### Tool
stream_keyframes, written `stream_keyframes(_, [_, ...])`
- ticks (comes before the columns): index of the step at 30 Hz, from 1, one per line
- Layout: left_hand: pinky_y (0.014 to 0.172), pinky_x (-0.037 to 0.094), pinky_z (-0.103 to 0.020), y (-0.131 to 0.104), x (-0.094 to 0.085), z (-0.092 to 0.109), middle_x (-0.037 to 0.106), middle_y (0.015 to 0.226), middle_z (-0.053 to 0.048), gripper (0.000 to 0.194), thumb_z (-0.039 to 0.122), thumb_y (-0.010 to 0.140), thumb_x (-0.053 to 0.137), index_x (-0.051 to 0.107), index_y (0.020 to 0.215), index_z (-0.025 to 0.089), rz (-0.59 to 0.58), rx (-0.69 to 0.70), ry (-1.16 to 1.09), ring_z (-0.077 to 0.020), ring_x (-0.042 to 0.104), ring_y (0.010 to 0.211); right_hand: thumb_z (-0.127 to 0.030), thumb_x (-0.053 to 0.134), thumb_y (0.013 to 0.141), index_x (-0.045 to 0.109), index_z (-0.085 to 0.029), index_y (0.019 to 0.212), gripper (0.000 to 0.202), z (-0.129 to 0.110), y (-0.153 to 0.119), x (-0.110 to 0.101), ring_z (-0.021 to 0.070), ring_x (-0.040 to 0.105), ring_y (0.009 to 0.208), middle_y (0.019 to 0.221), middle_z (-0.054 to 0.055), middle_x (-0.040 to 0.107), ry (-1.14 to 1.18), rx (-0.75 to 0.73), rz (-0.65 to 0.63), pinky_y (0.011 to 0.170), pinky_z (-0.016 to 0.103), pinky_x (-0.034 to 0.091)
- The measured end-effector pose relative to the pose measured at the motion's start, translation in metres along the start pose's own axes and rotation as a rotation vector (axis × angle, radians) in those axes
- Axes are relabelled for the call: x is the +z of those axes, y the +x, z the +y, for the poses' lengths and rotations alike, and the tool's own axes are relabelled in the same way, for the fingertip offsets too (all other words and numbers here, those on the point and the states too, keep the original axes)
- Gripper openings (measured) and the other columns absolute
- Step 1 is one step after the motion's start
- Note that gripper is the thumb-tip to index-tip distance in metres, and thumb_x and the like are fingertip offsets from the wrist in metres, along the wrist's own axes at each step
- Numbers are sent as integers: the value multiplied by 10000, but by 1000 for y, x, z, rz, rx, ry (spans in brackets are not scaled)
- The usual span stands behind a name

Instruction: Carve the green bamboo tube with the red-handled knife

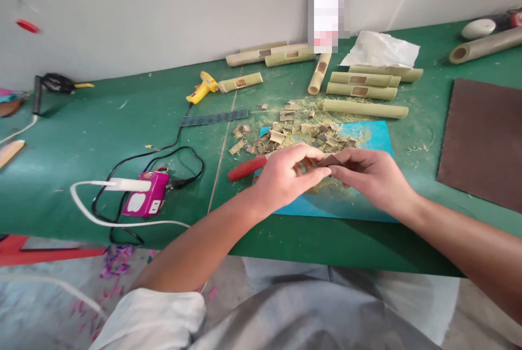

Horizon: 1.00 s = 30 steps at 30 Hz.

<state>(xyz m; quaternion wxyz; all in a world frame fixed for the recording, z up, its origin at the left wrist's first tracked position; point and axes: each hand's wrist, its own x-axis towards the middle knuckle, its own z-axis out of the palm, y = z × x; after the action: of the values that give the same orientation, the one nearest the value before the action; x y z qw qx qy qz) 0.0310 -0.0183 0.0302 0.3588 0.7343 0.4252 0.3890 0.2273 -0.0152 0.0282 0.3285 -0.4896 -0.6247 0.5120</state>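
Between the fingertips of both hands is a small folded brown piece of sandpaper (331, 161), the same colour as the large sheet on the right. My left hand (287, 173) pinches its left side, and my right hand (369, 176) pinches the right. Below them lies a blue board (302, 206), strewn with bamboo shavings and curled scraps (277, 136). A red handle (247, 168) sticks out from beside my left hand; its far end is hidden.
Cut bamboo tubes (365, 108), several with rectangular openings, lie behind the board. A yellow glue gun (203, 88) and a pink power adapter (149, 192) with cables sit to the left. The large brown sandpaper sheet (483, 141) lies right, and a phone (328, 7) leans against the wall.
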Motion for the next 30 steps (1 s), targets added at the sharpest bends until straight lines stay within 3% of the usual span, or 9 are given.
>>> stream_keyframes(5, [584, 507, -205, 0, -5, -9, 686, 743, 6, 115, 274, 881, 696, 631, 849, 186, 49, -144, -212, -110, 672, 660, -486, 678, 832, 746, -202, 899, 299, 2, -1, -2, 142, 559, 616, 773, 30, 711, -75, -39, 16, 557, 298, 450])
stream_keyframes(7, [547, 491, -207, 3, -11, -13, 676, 686, 13, 151, 293, 895, 672, 568, 855, 192, 91, -199, -293, -113, 677, 607, -455, 648, 873, 728, -207, 943, 270, 6, 1, -6, 158, 589, 656, 816, 43, 711, -214, -122, 103, 601, 318, 480])
stream_keyframes(9, [517, 472, -204, 6, -15, -16, 658, 637, 22, 194, 298, 890, 668, 507, 844, 200, 113, -236, -335, -118, 682, 572, -395, 630, 893, 712, -216, 975, 214, 11, 5, -12, 180, 614, 713, 887, 66, 703, -417, -308, 171, 671, 356, 512])
stream_keyframes(12, [509, 472, -201, 8, -19, -18, 691, 741, -1, 251, 307, 879, 667, 443, 830, 206, 108, -273, -372, -131, 722, 614, -337, 627, 901, 703, -223, 1015, 178, 19, 12, -19, 272, 656, 964, 1050, 120, 710, -716, -496, 171, 832, 439, 532])
stream_keyframes(15, [528, 489, -203, 8, -20, -18, 726, 895, -45, 269, 319, 878, 657, 421, 823, 202, 91, -284, -406, -125, 729, 649, -343, 636, 894, 701, -190, 1032, 216, 25, 16, -22, 319, 647, 1003, 1071, 150, 710, -904, -542, 134, 843, 485, 528])
stream_keyframes(18, [545, 493, -202, 9, -20, -19, 719, 933, -62, 223, 323, 858, 680, 509, 851, 180, 99, -287, -393, -109, 698, 679, -375, 637, 893, 704, -164, 1020, 254, 27, 16, -23, 337, 633, 1001, 1073, 166, 712, -1016, -538, 122, 840, 499, 520])
stream_keyframes(22, [601, 507, -211, 12, -21, -23, 669, 889, -29, 233, 274, 753, 768, 561, 785, 171, 137, -264, -344, -99, 634, 717, -408, 627, 901, 704, -145, 1026, 300, 28, 15, -23, 336, 629, 1001, 1069, 167, 715, -1040, -535, 115, 859, 493, 514])
stream_keyframes(25, [678, 534, -233, 13, -19, -25, 645, 870, -14, 226, 215, 701, 796, 575, 725, 172, 137, -186, -234, -114, 620, 766, -398, 632, 901, 695, -161, 1074, 301, 25, 14, -22, 315, 644, 1011, 1091, 150, 718, -930, -554, 135, 883, 475, 519])
stream_keyframes(30, [721, 573, -250, 4, -9, -21, 695, 931, -32, 151, 187, 771, 783, 680, 881, 184, 74, -44, -52, -138, 666, 808, -401, 653, 894, 667, -206, 1142, 316, 18, 8, -15, 277, 675, 996, 1089, 123, 725, -674, -592, 153, 866, 434, 549])
